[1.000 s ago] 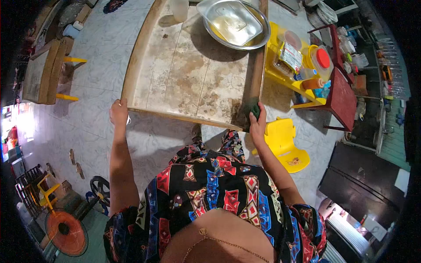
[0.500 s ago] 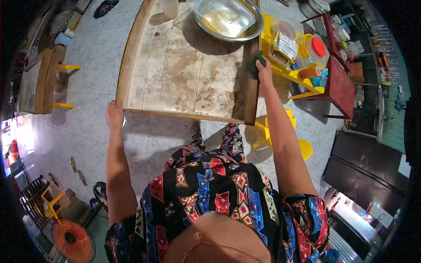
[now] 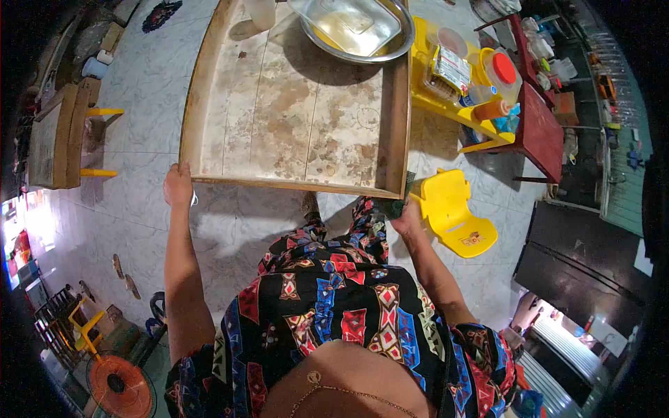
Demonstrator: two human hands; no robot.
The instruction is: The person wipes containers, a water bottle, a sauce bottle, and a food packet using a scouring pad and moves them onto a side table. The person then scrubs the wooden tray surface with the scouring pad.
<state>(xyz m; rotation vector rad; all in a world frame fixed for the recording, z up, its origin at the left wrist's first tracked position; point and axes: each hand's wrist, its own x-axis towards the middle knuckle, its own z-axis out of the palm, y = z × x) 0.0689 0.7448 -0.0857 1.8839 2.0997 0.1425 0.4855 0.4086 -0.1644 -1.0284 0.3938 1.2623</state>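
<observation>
In front of me is a shallow wooden tray-like tabletop [image 3: 306, 184] with raised edges and a stained pale surface. My left hand [image 3: 178, 184] is closed on its near left corner. My right hand [image 3: 408, 219] is below the near right corner, fingers partly hidden, closed on a dark green scouring pad [image 3: 392, 207] that touches the outside of the frame. At the far end sits a metal basin [image 3: 408, 43] with a clear plastic container [image 3: 357, 26] in it. A translucent plastic cup [image 3: 260, 12] stands to its left.
A yellow table [image 3: 446, 104] on the right carries jars, a bottle [image 3: 490, 111] and packages. Nearer is a yellow child's chair [image 3: 456, 212]. A dark red table [image 3: 533, 132] stands beyond. An orange fan [image 3: 120, 386] is at lower left, a wooden stool [image 3: 59, 139] at far left.
My right hand has moved with the scouring pad from the tabletop's right edge down towards me, to below the near right corner. My left hand stays at its corner.
</observation>
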